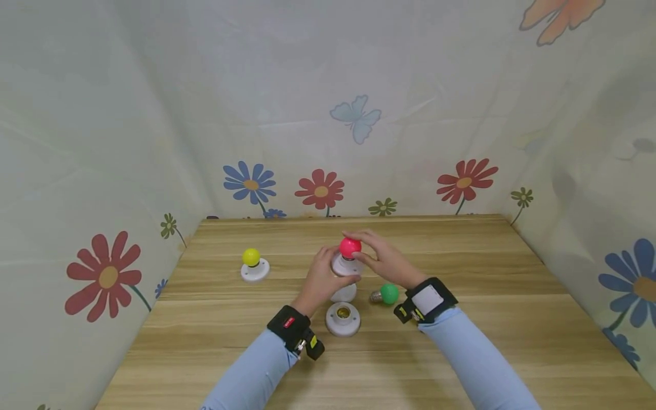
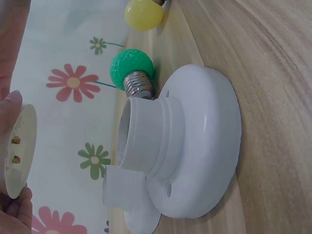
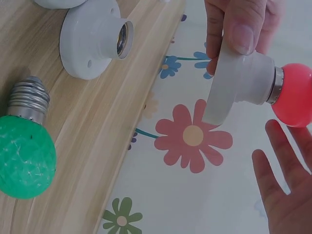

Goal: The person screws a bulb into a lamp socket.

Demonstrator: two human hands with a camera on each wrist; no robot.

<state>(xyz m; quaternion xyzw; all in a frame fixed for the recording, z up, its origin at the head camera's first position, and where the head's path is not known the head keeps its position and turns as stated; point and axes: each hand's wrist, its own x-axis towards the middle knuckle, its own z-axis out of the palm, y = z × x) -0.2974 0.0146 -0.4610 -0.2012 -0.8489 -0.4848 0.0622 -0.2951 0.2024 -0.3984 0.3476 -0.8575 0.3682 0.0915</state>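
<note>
My left hand (image 1: 319, 280) grips the rim of a white lamp holder (image 3: 225, 87) between thumb and fingers, lifted above the table. A red light bulb (image 1: 350, 247) sits in that holder's socket, a band of its metal base showing at the collar. My right hand (image 1: 388, 263) has its thumb and fingers around the red bulb. In the left wrist view the underside of the held lamp holder (image 2: 22, 151) shows two brass-coloured screws. Below my hands stand two more white lamp holders, a near one (image 1: 342, 327) with a bare socket and another (image 1: 345, 292) partly covered.
A green bulb (image 1: 389, 294) lies on the wooden table (image 1: 215, 353) right of the lamp holders. Farther left stands a yellow bulb (image 1: 251, 257) in its own white holder (image 1: 255, 271). Another yellow bulb (image 2: 144, 13) shows past the green one. A flowered cloth (image 1: 287, 136) surrounds the table.
</note>
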